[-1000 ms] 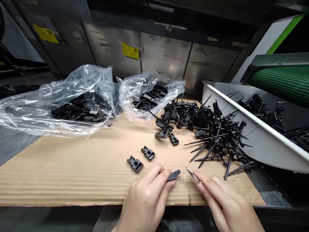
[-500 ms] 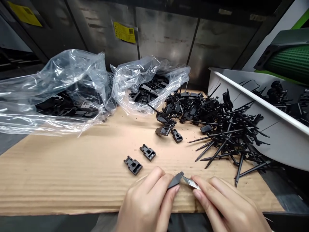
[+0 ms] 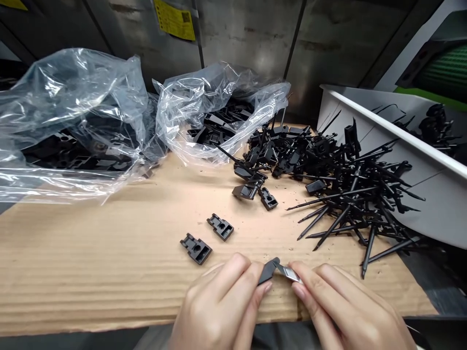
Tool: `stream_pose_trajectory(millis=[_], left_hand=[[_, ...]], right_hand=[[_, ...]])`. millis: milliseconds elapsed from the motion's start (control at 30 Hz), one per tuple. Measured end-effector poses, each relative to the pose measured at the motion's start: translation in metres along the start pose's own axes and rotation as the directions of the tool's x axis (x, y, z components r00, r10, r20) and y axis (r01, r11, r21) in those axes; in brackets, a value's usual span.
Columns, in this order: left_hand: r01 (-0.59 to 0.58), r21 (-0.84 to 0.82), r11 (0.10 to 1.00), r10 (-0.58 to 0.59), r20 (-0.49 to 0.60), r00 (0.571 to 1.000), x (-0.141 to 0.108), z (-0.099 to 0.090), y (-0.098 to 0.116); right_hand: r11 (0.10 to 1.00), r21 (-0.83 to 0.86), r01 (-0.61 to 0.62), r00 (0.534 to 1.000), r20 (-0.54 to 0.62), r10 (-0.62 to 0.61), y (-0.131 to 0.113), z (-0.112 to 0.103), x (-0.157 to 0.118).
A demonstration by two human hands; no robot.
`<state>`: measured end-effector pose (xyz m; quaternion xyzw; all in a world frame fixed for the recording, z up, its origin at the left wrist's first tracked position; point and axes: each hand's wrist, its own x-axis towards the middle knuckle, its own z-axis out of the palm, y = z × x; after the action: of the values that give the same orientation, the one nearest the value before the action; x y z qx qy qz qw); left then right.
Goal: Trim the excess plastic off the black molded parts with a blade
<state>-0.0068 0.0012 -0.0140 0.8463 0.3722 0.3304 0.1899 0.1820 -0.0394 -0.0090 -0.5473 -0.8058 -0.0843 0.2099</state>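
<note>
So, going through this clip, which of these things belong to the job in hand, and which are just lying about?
In use:
left hand holding a black plastic part
right hand holding a small metal blade to it
two loose black parts nearby

Lying about:
heap of black moulded pieces
two clear plastic bags
white tray
cardboard sheet
green ribbed roller

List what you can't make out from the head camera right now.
Head view:
The black plastic part: its far end is hidden by the left hand.
The small metal blade: its rear end is hidden by the right hand.
The black parts in the clear plastic bag: blurred by the film.
The white tray: cut off by the right edge.
</note>
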Motion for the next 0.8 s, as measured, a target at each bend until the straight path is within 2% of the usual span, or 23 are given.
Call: stream_pose_trajectory(millis=[233,367,467,533,600,700,800], left_hand=[[-0.023,-0.019,1.000,0.022,-0.042,0.999,-0.002,0.003,-0.003],[0.003,-0.007,1.000,-0.004,-0.023,1.000,0.000,0.003,-0.003],[0.020,-0.034,0.999,-0.021,-0.037,0.999,0.000,0.005,-0.002],[0.037,-0.062,0.997,-0.041,-0.051,0.998,0.000,0.005,-0.001],[0.060,-0.085,0.995,-0.063,-0.037,0.997,0.001,0.002,-0.001],[0.087,-0.115,0.990,-0.082,0.045,0.996,0.003,-0.006,-0.002],[0.122,-0.131,0.984,-0.111,0.091,0.990,0.007,-0.016,-0.002]], right_hand=[[0.982,-0.068,-0.176,0.984,0.025,0.178,0.001,0.000,0.005],[0.988,0.013,-0.155,0.988,-0.027,0.155,-0.003,-0.007,0.006],[0.986,0.157,-0.065,0.994,-0.078,0.078,-0.012,-0.009,0.008],[0.976,0.216,-0.002,0.998,-0.059,0.015,-0.017,-0.008,0.009],[0.981,0.194,-0.011,1.000,-0.021,0.015,-0.019,-0.006,0.008],[0.995,0.082,-0.063,0.998,-0.024,0.066,-0.012,-0.007,0.004],[1.000,0.015,-0.022,0.999,-0.027,0.022,-0.004,-0.012,-0.003]])
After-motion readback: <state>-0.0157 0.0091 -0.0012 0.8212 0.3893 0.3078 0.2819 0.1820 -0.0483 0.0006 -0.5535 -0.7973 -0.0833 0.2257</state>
